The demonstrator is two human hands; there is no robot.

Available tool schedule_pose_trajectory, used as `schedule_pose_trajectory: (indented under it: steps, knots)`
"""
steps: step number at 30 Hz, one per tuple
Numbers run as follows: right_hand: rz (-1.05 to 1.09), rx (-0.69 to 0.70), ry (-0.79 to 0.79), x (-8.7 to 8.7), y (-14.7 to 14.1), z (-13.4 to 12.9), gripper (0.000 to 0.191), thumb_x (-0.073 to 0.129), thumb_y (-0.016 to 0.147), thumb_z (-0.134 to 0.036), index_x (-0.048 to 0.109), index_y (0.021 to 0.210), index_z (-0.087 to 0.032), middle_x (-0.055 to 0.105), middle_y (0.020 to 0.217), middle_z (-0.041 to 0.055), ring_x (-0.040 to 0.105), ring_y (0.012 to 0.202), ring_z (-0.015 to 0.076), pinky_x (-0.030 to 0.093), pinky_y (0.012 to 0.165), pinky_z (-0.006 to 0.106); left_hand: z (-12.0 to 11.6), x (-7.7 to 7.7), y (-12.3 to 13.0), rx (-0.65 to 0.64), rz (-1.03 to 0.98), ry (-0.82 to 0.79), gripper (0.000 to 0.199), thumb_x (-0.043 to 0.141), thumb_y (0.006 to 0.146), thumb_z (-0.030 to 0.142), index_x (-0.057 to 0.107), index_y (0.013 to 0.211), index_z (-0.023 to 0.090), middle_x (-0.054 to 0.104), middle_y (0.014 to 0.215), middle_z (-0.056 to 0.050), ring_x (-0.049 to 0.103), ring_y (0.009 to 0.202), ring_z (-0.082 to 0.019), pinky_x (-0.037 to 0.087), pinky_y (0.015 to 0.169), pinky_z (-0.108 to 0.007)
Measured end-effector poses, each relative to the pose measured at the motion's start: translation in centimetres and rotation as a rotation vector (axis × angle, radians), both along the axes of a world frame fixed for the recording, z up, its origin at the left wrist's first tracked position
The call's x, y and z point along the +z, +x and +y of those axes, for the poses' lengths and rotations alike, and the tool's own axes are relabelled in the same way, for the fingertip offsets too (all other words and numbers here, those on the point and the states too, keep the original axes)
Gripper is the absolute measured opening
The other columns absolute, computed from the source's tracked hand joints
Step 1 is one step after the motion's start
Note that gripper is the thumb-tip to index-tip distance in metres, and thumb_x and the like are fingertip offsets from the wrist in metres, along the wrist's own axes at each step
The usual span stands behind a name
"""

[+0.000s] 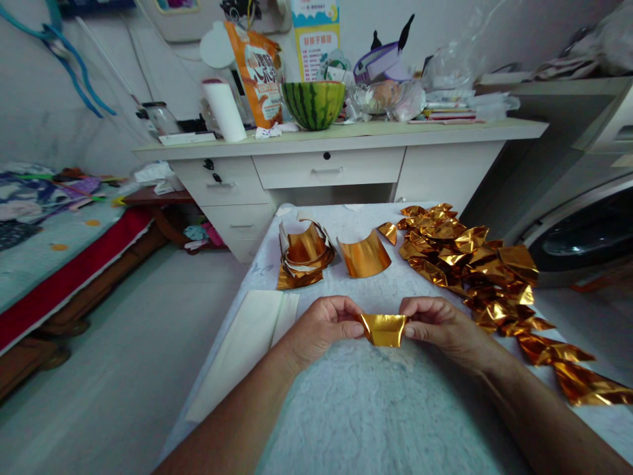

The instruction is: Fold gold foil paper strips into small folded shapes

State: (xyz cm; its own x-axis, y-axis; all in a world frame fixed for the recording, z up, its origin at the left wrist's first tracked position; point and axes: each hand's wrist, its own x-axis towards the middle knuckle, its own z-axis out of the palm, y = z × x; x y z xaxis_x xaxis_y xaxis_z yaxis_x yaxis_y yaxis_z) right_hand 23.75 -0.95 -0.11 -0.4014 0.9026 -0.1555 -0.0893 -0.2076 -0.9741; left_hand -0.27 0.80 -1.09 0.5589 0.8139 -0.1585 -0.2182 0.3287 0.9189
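1. A small folded piece of shiny gold foil (384, 329) is held up over the pale cloth-covered table (346, 409), between the person's hands.
2. The left hand (332, 324) pinches its left end between thumb and fingers; the right hand (435, 324) pinches the right end likewise.
3. Just beyond lies a curved copper-gold sheet (366, 254), beside a curled gold-and-white stack (305, 249).
4. Crumpled gold foil pieces (475, 264) heap at the right.
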Motion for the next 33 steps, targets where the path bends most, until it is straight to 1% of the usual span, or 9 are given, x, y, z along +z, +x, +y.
schedule_pose_trajectory:
  steps: [7, 11, 14, 16, 18, 21, 26, 30, 33]
  knots:
    - [-0.021, -0.016, 0.034, 0.0, -0.1, 0.0, 0.024, 0.081, 0.071, -0.036, 0.067, 0.075, -0.018, 0.059, 0.069, -0.0023, 0.051, 0.064, 0.0091, 0.039, 0.06, 0.021, 0.1, 0.1, 0.0, 0.016, 0.016, 0.097, 0.02, 0.078, 0.068, 0.023, 0.066, 0.081, 0.013, 0.065, 0.084, -0.003, 0.059, 0.077, -0.013, 0.045, 0.074, -0.025]
    - [-0.013, -0.057, 0.059, 0.0, 0.0, 0.1, 0.03, 0.078, 0.074, -0.037, 0.065, 0.096, -0.021, 0.057, 0.075, -0.0026, 0.052, 0.067, 0.0097, 0.04, 0.061, 0.021, 0.1, 0.3, 0.2, 0.112, 0.202, 0.445, 0.006, 0.072, 0.073, 0.016, 0.068, 0.078, 0.016, 0.057, 0.094, -0.002, 0.057, 0.088, -0.014, 0.044, 0.079, -0.026]
    - [-0.041, -0.126, 0.098, 0.0, -0.1, 0.1, 0.04, 0.074, 0.079, -0.039, 0.058, 0.112, -0.024, 0.055, 0.076, -0.0038, 0.051, 0.066, 0.0097, 0.038, 0.06, 0.021, -0.1, 0.5, 0.3, 0.151, 0.438, 0.702, 0.01, 0.066, 0.077, 0.008, 0.07, 0.08, 0.017, 0.054, 0.089, -0.001, 0.056, 0.083, -0.012, 0.044, 0.076, -0.024]
    - [-0.105, -0.148, 0.102, 0.0, -0.1, 0.1, 0.035, 0.069, 0.083, -0.043, 0.057, 0.109, -0.022, 0.053, 0.072, -0.0045, 0.047, 0.062, 0.009, 0.035, 0.055, 0.02, -0.4, 0.5, 0.4, 0.158, 0.542, 0.855, 0.015, 0.062, 0.079, 0.005, 0.069, 0.082, 0.017, 0.055, 0.087, -0.001, 0.056, 0.082, -0.012, 0.043, 0.074, -0.023]
    - [-0.191, -0.144, 0.106, -0.1, -0.3, 0.1, 0.031, 0.064, 0.085, -0.046, 0.058, 0.096, -0.019, 0.051, 0.067, -0.0048, 0.043, 0.058, 0.0085, 0.031, 0.052, 0.02, -0.5, 0.3, 0.4, 0.157, 0.619, 0.984, 0.018, 0.059, 0.08, 0.003, 0.069, 0.085, 0.018, 0.055, 0.086, -0.001, 0.056, 0.081, -0.012, 0.043, 0.071, -0.022]
    - [-0.295, -0.128, 0.121, -0.5, -0.5, 0.2, 0.033, 0.062, 0.085, -0.049, 0.056, 0.081, -0.017, 0.049, 0.062, -0.0049, 0.039, 0.053, 0.0078, 0.027, 0.048, 0.021, -0.8, 0.0, 0.4, 0.145, 0.715, 1.1, 0.022, 0.056, 0.081, 0.001, 0.068, 0.087, 0.018, 0.056, 0.087, -0.001, 0.056, 0.08, -0.012, 0.042, 0.07, -0.022]
    - [-0.365, -0.176, 0.165, -0.8, -0.9, 0.3, 0.029, 0.064, 0.08, -0.045, 0.055, 0.076, -0.018, 0.051, 0.06, -0.0042, 0.039, 0.051, 0.0081, 0.026, 0.046, 0.021, -1.2, 0.6, 0.5, 0.078, 0.762, 1.098, 0.008, 0.061, 0.084, 0.015, 0.066, 0.09, 0.018, 0.058, 0.089, -0.002, 0.057, 0.083, -0.014, 0.044, 0.073, -0.024]
    - [-0.4, -0.22, 0.224, -0.7, -1.1, 0.3, 0.024, 0.063, 0.08, -0.041, 0.056, 0.074, -0.018, 0.054, 0.061, -0.0025, 0.046, 0.054, 0.01, 0.031, 0.048, 0.021, -1.5, 1.3, 0.7, 0.095, 0.763, 1.013, 0.01, 0.056, 0.088, 0.02, 0.06, 0.097, 0.018, 0.061, 0.091, -0.002, 0.059, 0.085, -0.015, 0.045, 0.074, -0.025]
    - [-0.423, -0.241, 0.265, -0.8, -1.2, 0.2, 0.022, 0.061, 0.081, -0.04, 0.056, 0.074, -0.019, 0.054, 0.061, -0.0026, 0.047, 0.054, 0.0108, 0.034, 0.049, 0.022, -1.5, 1.1, 0.9, 0.139, 0.804, 0.881, 0.017, 0.057, 0.085, 0.018, 0.056, 0.102, 0.019, 0.062, 0.079, 0.001, 0.059, 0.073, -0.014, 0.044, 0.068, -0.024]
